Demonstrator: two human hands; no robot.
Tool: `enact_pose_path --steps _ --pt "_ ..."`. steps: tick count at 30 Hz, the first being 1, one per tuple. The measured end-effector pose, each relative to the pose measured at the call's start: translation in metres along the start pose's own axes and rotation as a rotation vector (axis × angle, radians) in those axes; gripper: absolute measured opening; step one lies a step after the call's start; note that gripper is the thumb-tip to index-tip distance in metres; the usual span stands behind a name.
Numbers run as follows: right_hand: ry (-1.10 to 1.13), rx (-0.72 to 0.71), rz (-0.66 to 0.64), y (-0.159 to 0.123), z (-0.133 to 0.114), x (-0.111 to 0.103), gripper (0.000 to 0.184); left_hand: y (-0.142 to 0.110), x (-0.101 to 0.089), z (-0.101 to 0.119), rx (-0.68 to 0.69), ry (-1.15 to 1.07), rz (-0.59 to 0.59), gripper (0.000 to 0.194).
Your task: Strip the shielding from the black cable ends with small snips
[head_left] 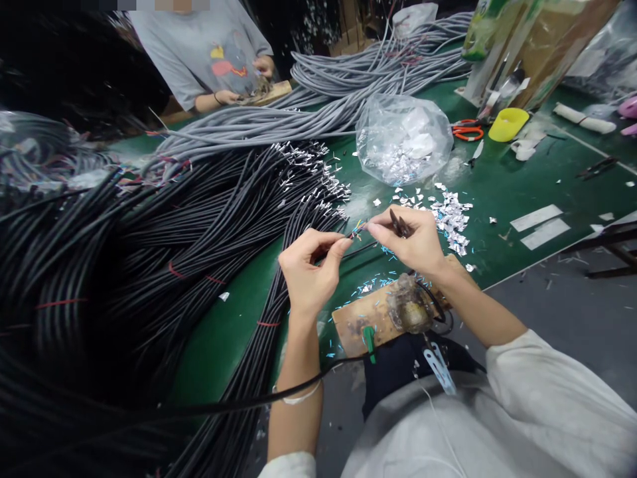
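Note:
My left hand (312, 269) is closed in a pinch on a black cable close to its stripped end. Thin coloured wires (357, 230) fan out of that end between my two hands. My right hand (415, 244) pinches the wires' tips between thumb and finger. A dark metal tool (399, 224), partly hidden, is tucked in the same hand; its kind is unclear. Below my hands lies a wooden board (355, 320) with a lumpy, stained fixture (411, 305) and a green clip (369, 342) on it. Blue wire scraps are scattered around it.
Bundled black cables (223, 219) fill the left, with grey cables (259, 126) behind. A plastic bag (405, 139) of foil scraps stands near a foil pile (452, 216). Orange-handled scissors (468, 130) and a yellow object (508, 125) lie right. A co-worker (213, 60) works across the table.

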State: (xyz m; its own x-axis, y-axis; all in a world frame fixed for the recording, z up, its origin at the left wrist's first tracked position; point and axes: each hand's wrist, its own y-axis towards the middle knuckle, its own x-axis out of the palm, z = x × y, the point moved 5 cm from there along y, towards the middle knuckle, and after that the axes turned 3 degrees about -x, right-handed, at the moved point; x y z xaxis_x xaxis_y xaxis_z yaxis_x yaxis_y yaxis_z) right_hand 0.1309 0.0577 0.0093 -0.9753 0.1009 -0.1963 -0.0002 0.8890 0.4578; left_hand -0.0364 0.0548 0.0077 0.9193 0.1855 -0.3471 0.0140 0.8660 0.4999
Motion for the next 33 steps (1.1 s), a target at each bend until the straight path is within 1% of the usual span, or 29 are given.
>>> enact_pose_path --steps 3,7,12,15,17,18,20,22,23,24,25,26,28,29,30,33 --pt "0.060 0.031 -0.061 0.000 0.002 0.003 0.017 0.000 0.000 0.001 0.011 -0.007 -0.001 0.007" --pt "0.055 0.065 0.005 0.001 0.006 -0.001 0.018 0.000 0.001 0.003 0.019 0.008 -0.009 0.008" --pt "0.086 0.075 -0.023 0.000 0.009 0.002 0.016 0.000 0.002 0.004 0.016 0.027 -0.018 0.008" --pt "0.099 0.100 0.000 0.000 0.010 0.002 0.013 0.000 0.003 0.004 0.025 0.035 -0.016 0.008" --pt "0.155 0.144 0.010 0.002 0.012 0.001 0.010 0.000 0.003 0.004 0.033 0.034 -0.028 0.009" --pt "0.218 0.195 -0.003 0.002 0.015 0.002 0.008 0.000 0.004 0.004 0.040 0.034 -0.050 0.009" --pt "0.405 0.376 -0.096 0.002 0.024 0.008 0.006 0.000 0.006 0.005 0.063 0.040 -0.130 0.011" --pt "0.587 0.580 -0.282 -0.002 0.031 0.021 0.007 -0.001 0.009 0.005 0.081 0.033 -0.227 0.015" --pt "0.645 0.653 -0.373 -0.005 0.032 0.028 0.007 -0.001 0.010 0.005 0.076 0.018 -0.268 0.019" --pt "0.666 0.690 -0.427 -0.007 0.033 0.032 0.008 -0.001 0.010 0.003 0.060 -0.006 -0.298 0.022" --pt "0.648 0.681 -0.425 -0.007 0.033 0.033 0.009 -0.001 0.011 0.002 0.031 -0.035 -0.315 0.026" --pt "0.594 0.633 -0.374 -0.005 0.033 0.031 0.009 -0.001 0.011 0.000 -0.005 -0.065 -0.322 0.029" --pt "0.433 0.451 -0.201 0.000 0.028 0.021 0.010 -0.002 0.010 -0.004 -0.070 -0.110 -0.309 0.033" --pt "0.351 0.339 -0.133 0.001 0.023 0.016 0.011 -0.002 0.009 -0.004 -0.091 -0.121 -0.293 0.034" --pt "0.283 0.228 -0.097 0.002 0.017 0.011 0.013 -0.002 0.009 -0.005 -0.104 -0.126 -0.277 0.034" --pt "0.144 -0.033 -0.105 0.003 0.002 0.005 0.017 -0.002 0.007 -0.003 -0.115 -0.120 -0.239 0.035"
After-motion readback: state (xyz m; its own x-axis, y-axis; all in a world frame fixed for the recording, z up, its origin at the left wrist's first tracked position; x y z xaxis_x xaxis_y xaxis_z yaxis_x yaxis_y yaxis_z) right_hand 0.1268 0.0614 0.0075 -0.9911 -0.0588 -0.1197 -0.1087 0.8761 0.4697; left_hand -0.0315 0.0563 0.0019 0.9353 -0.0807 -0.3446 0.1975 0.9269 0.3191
